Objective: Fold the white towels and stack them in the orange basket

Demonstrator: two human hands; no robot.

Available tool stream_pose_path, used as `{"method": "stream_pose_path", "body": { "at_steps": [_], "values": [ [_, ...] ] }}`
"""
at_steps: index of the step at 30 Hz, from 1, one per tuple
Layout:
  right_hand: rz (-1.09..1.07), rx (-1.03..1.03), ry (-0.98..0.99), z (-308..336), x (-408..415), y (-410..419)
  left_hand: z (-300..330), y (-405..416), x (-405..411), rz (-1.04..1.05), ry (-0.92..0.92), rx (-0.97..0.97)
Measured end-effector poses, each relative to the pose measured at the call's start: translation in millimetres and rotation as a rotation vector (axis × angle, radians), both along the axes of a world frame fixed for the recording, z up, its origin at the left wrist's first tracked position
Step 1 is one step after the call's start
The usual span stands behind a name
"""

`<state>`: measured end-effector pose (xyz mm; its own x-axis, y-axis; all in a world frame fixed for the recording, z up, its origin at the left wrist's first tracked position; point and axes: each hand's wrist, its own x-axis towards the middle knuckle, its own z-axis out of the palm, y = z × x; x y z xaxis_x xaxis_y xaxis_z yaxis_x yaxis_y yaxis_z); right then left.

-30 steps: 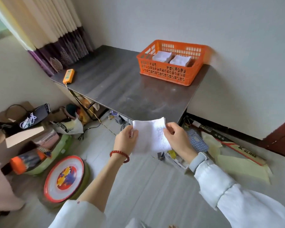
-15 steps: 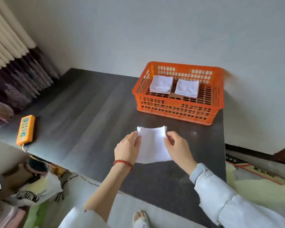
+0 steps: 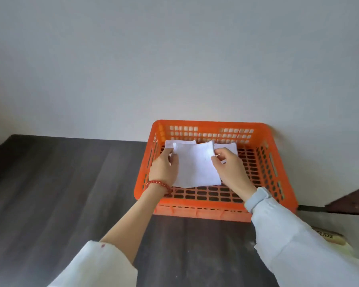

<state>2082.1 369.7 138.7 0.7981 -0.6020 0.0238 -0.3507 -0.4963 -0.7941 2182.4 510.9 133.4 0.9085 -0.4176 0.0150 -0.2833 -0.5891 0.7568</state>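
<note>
Both hands are over the orange basket [image 3: 214, 211], and between them hangs a white towel [image 3: 195, 165], held up by its top corners above the basket's slotted floor. The left hand [image 3: 164, 167] pinches the upper left corner, thumb and fingers closed on the cloth; a red bead bracelet [image 3: 157, 184] sits on that wrist. The right hand [image 3: 229, 167] grips the upper right corner, fingers curled round the edge, with a pale grey watch band [image 3: 256, 198] at the wrist and a white sleeve [image 3: 298, 245] running back toward the camera. Behind the held towel, two folded white towels lie side by side at the far end of the basket: the left stack [image 3: 179, 142] peeks out above the left hand, the right stack [image 3: 226, 147] above the right. How many towels are in each stack is hard to say from here. The basket sits on a dark table [image 3: 71, 193], its far wall close against the pale wall [image 3: 174, 59].
</note>
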Motion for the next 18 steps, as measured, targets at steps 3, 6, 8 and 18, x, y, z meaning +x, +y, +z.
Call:
{"method": "stream_pose_path", "body": {
  "at_steps": [3, 6, 8, 18],
  "values": [
    [-0.078, -0.025, 0.071, -19.7, 34.2, -44.2, -18.6, -49.6, 35.6, -0.079, 0.053, 0.05],
    [-0.15, -0.064, 0.137, -45.9, 52.2, -88.7, -44.4, -98.8, 55.6, -0.128, 0.095, 0.074],
    [-0.176, -0.085, 0.177, -64.5, 57.1, -111.2, -61.4, -125.1, 63.2, -0.154, 0.103, 0.112],
    [-0.195, -0.147, 0.352, -120.0, 57.0, -145.7, -107.2, -171.2, 71.1, -0.233, 0.079, 0.282]
  ]
}}
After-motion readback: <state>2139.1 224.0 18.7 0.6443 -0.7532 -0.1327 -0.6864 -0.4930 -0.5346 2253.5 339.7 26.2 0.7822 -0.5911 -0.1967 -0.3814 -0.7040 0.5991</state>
